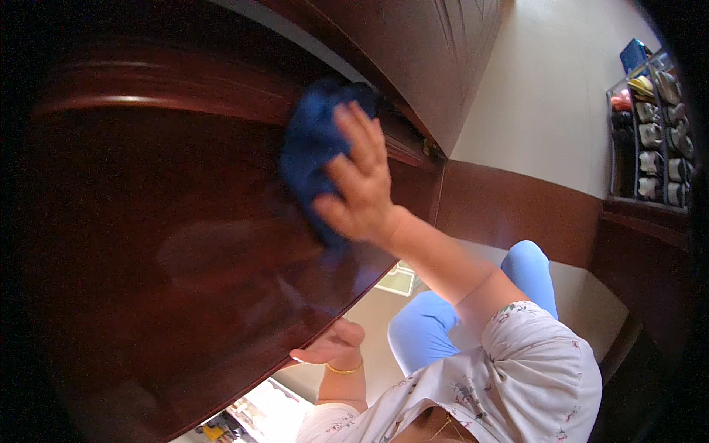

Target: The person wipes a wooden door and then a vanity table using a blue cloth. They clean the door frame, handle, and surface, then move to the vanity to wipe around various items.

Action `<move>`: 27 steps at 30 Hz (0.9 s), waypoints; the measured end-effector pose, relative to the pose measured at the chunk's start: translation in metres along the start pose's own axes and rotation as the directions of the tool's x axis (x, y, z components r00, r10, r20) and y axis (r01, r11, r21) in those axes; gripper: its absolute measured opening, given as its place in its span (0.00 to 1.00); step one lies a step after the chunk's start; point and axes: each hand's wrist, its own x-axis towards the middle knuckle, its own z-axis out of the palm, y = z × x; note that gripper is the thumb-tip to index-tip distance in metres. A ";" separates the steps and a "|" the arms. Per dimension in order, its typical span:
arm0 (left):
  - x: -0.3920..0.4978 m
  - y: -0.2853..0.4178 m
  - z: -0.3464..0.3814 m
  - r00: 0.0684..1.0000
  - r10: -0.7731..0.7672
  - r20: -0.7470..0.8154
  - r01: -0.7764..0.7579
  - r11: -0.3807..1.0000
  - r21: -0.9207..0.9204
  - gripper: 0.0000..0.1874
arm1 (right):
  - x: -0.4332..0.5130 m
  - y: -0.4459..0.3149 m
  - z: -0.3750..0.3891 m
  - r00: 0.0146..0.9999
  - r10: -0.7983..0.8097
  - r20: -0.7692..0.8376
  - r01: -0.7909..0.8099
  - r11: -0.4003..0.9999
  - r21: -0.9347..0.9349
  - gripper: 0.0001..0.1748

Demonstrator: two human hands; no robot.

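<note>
My right hand (pixel 360 183) presses a dark blue cloth (pixel 313 149) against a glossy reddish-brown wooden door (pixel 221 260), near its raised moulding (pixel 133 101). The fingers are spread over the cloth, and both hand and cloth are blurred. Lower down, my left hand (pixel 332 342), with a gold bracelet at the wrist, holds the door's long edge. Its thumb lies at the rim; part of the hand is hidden by the door.
A wooden frame or panel (pixel 410 66) rises beyond the door beside a pale wall (pixel 520 111). At the far right stands a shoe rack (pixel 637 144) with several shoes. My bent knees in light blue trousers (pixel 424 332) are below the door's edge, near a green-and-white object (pixel 397 279).
</note>
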 end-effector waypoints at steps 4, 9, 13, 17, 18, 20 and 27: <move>0.016 0.009 0.015 0.966 0.254 0.034 -0.236 0.827 0.511 0.35 | -0.084 0.084 0.010 0.972 0.194 -0.131 -0.189 0.981 0.044 0.36; 0.013 0.001 0.018 0.932 0.357 0.066 -0.313 0.697 0.645 0.25 | -0.181 0.129 0.003 0.640 0.758 -0.123 -0.671 0.630 0.392 0.36; 0.009 0.003 0.027 0.971 0.099 -0.219 -0.058 0.981 0.186 0.27 | -0.204 0.082 0.009 0.621 0.783 -0.043 -0.783 0.622 0.020 0.37; 0.012 0.004 0.037 0.964 0.007 -0.264 -0.020 0.999 -0.046 0.31 | -0.149 -0.031 -0.001 0.984 0.141 0.108 -0.165 0.950 0.266 0.27; 0.013 0.006 0.037 0.965 -0.001 -0.262 -0.024 0.995 -0.092 0.31 | -0.137 -0.049 -0.001 1.000 -0.029 -0.007 0.030 0.939 0.342 0.24; 0.012 0.006 0.039 0.963 -0.017 -0.271 -0.035 0.982 -0.184 0.33 | -0.146 -0.055 -0.008 0.992 -0.102 0.075 0.072 0.943 0.326 0.21; 0.016 0.003 0.024 0.958 0.286 -0.003 -0.253 0.852 0.458 0.27 | -0.296 0.045 -0.012 0.889 0.451 0.079 -0.457 0.865 0.207 0.33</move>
